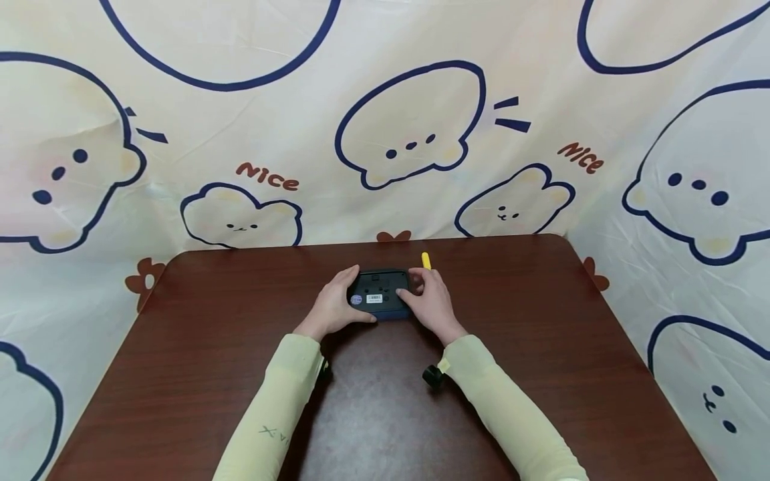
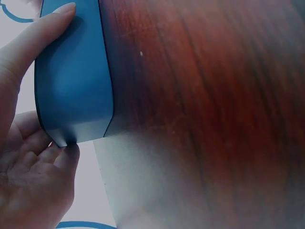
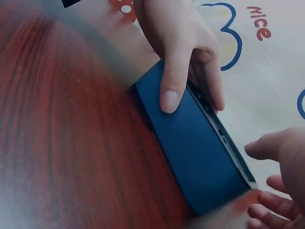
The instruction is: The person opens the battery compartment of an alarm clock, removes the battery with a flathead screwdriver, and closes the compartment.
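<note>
A dark blue box-shaped device is held near the table's far side, its black face with a white label and round sticker turned up. My left hand grips its left end. In the left wrist view, that thumb presses along the blue side while the other fingers bend around the end. My right hand is by the opposite end, its thumb over the black face in the head view. In the right wrist view, the right hand's fingers are spread and loosely bent beside the device's end.
Just beyond the right hand's fingers shows a short yellow stick-like thing. A brown wooden table spreads under both arms. Pale cartoon-printed cloth hangs behind it and along both sides. A small black camera sits at the right wrist.
</note>
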The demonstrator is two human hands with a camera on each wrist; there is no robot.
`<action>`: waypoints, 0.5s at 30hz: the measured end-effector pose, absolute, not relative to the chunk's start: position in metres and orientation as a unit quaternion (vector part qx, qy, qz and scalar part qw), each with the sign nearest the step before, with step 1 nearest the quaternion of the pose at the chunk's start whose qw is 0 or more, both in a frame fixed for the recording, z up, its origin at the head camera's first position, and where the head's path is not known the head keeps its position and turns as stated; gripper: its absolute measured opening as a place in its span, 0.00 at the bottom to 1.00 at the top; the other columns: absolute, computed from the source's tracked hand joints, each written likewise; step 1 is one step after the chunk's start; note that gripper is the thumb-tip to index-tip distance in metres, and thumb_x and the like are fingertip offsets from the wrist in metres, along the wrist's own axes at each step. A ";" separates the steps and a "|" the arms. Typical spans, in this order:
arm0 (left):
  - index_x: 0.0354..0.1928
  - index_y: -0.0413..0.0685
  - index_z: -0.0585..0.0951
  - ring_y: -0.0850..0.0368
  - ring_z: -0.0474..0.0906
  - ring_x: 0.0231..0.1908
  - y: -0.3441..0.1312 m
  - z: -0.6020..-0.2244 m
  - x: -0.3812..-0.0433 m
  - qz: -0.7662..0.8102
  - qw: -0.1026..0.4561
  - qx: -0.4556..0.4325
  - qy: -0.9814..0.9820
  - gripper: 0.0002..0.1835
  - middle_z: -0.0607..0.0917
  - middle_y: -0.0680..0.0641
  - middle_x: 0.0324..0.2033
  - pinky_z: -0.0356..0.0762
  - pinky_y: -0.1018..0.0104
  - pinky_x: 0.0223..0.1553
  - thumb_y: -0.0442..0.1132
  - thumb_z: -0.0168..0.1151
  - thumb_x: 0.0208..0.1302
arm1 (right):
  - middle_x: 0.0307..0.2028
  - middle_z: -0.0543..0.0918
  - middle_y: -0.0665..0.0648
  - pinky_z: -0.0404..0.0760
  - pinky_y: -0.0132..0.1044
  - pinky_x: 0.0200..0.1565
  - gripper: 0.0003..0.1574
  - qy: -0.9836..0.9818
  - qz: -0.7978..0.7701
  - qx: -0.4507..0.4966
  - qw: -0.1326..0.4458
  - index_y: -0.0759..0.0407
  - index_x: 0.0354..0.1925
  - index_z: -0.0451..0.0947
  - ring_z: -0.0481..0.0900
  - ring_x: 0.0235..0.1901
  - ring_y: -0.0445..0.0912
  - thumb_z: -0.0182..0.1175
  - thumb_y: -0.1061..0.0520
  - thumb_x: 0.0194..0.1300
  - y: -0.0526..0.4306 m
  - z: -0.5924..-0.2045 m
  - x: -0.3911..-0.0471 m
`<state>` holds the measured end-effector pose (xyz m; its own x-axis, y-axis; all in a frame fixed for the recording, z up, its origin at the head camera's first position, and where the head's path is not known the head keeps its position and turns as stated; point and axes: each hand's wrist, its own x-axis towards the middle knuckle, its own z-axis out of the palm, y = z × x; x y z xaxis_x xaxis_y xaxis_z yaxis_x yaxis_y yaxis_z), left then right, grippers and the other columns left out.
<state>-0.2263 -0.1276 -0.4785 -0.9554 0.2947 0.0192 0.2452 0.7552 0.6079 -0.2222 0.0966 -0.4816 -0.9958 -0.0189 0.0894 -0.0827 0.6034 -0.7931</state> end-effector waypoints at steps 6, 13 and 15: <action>0.73 0.50 0.53 0.51 0.54 0.66 -0.128 -0.478 -0.227 0.320 0.047 0.144 0.935 0.64 0.56 0.50 0.69 0.58 0.52 0.61 0.58 0.78 0.34 | 0.46 0.72 0.50 0.73 0.38 0.45 0.26 -0.894 0.435 0.080 0.070 0.52 0.55 0.75 0.69 0.41 0.43 0.65 0.47 0.60 0.087 -0.475 -0.230; 0.73 0.48 0.53 0.49 0.56 0.65 -0.127 -0.475 -0.229 0.314 0.052 0.150 0.936 0.64 0.57 0.47 0.69 0.59 0.52 0.60 0.57 0.79 0.35 | 0.44 0.75 0.49 0.74 0.36 0.44 0.23 -0.896 0.422 0.125 0.052 0.52 0.54 0.77 0.72 0.40 0.41 0.64 0.48 0.61 0.077 -0.466 -0.239; 0.73 0.47 0.53 0.49 0.57 0.65 -0.127 -0.475 -0.229 0.310 0.054 0.150 0.938 0.64 0.57 0.47 0.69 0.60 0.52 0.60 0.57 0.79 0.34 | 0.42 0.76 0.49 0.75 0.36 0.44 0.22 -0.896 0.420 0.136 0.039 0.53 0.53 0.78 0.73 0.39 0.40 0.63 0.49 0.61 0.074 -0.464 -0.241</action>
<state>-0.2291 -0.1271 -0.4747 -0.9494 0.3139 -0.0082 0.2473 0.7636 0.5964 -0.2414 0.0743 -0.4642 -0.9602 -0.2105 0.1836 -0.2758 0.6104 -0.7426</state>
